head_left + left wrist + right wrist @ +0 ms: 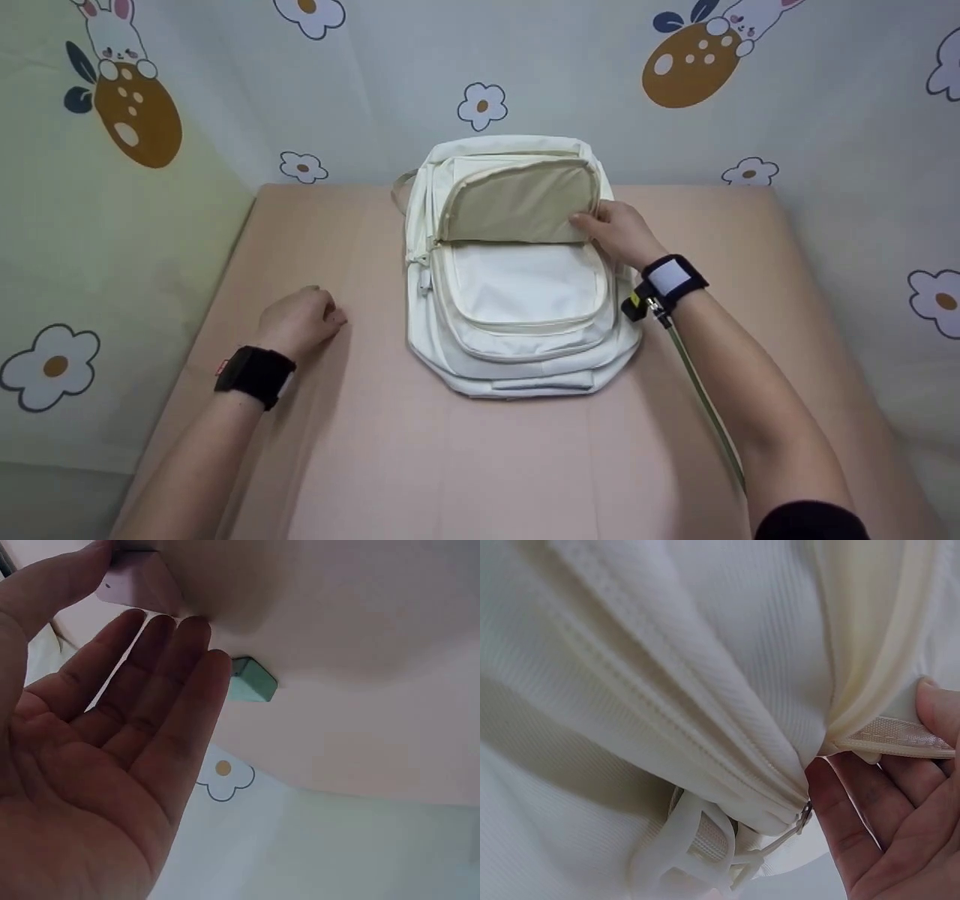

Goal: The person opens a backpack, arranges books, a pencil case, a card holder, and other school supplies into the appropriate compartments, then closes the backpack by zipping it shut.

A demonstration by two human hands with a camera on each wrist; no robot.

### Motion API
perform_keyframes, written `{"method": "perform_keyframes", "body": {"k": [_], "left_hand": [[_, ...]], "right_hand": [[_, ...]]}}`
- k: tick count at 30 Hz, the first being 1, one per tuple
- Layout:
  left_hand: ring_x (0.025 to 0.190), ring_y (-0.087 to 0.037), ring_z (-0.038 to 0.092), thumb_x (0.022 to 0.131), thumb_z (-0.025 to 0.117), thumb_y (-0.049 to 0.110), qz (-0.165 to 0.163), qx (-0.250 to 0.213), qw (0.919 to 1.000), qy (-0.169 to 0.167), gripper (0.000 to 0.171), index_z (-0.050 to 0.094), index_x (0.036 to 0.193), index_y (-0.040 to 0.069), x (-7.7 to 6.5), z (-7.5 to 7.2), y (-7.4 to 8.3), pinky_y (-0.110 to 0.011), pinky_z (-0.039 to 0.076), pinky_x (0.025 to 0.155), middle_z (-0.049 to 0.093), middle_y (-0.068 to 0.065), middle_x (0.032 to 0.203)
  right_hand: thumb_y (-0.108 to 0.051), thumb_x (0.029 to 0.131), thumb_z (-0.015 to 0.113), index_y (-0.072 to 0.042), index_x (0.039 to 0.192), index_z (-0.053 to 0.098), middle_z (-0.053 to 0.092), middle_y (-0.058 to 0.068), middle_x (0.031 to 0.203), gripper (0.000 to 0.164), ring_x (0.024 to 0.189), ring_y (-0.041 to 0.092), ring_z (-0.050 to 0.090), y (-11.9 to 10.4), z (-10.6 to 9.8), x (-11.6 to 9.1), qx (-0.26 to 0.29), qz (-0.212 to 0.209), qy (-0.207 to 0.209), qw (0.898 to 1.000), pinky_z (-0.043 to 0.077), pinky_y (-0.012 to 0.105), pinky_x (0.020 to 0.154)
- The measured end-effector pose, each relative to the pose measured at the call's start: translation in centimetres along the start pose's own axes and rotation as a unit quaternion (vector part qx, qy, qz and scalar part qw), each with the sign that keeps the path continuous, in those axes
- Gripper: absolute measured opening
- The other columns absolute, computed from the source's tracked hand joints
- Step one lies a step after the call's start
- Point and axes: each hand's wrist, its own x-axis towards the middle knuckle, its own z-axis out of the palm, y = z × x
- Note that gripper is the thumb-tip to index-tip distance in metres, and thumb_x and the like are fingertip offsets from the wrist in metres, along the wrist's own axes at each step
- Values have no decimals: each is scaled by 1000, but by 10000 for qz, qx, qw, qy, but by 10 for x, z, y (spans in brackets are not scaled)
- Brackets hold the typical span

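A white backpack (525,285) lies on the table with its front pocket unzipped. The beige-lined flap (517,202) of that pocket is folded up toward the top of the bag. My right hand (626,232) pinches the flap's right edge between thumb and fingers. Up close, the zipper edge (900,742) runs between the thumb and fingers in the right wrist view. To the left of the bag, my left hand (296,322) hovers low over the table, its fingers loosely bent and holding nothing.
The table (480,465) is covered in pale pink. A mauve block (142,581) and a green block (253,680) show beyond the left fingers in the left wrist view. A white plastic buckle (675,840) hangs at the bag's side. Patterned curtains (390,82) surround the table.
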Motion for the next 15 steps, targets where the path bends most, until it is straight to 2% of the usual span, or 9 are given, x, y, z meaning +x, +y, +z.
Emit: {"method": "perform_keyframes", "body": {"k": [5, 9, 12, 15], "left_hand": [[68, -24, 54, 98, 69, 19, 42, -64, 10000, -19, 23, 68, 87, -1, 2, -1, 6, -42, 48, 62, 61, -10, 81], [79, -27, 61, 100, 67, 22, 228, -352, 9991, 93, 25, 72, 98, -2, 6, -8, 26, -45, 52, 72, 65, -13, 90], [86, -27, 64, 101, 67, 24, 683, -623, 9949, 413, 24, 75, 104, 1, 6, -17, 56, -44, 53, 77, 67, -11, 96], [83, -22, 63, 100, 69, 23, 1475, -808, 9819, 868, 19, 77, 104, 6, 8, -26, 94, -38, 52, 72, 67, -5, 93]], "right_hand": [[-52, 100, 61, -11, 80, 54, 43, -1, 68, 47, 58, 14, 41, -1, 1, -1, 40, -36, 19, 10000, 35, 29, 55], [-52, 100, 61, -11, 81, 54, 44, -1, 69, 46, 60, 15, 42, -1, 2, -2, 52, -57, 17, 10000, 37, 30, 57], [-52, 100, 61, -11, 80, 53, 43, -1, 68, 47, 60, 15, 41, -1, 1, -2, 40, -62, 14, 10000, 36, 30, 57], [-53, 100, 60, -11, 79, 52, 42, -1, 67, 47, 58, 14, 40, 0, 1, -1, -22, -88, 26, 10000, 36, 30, 56]]}}
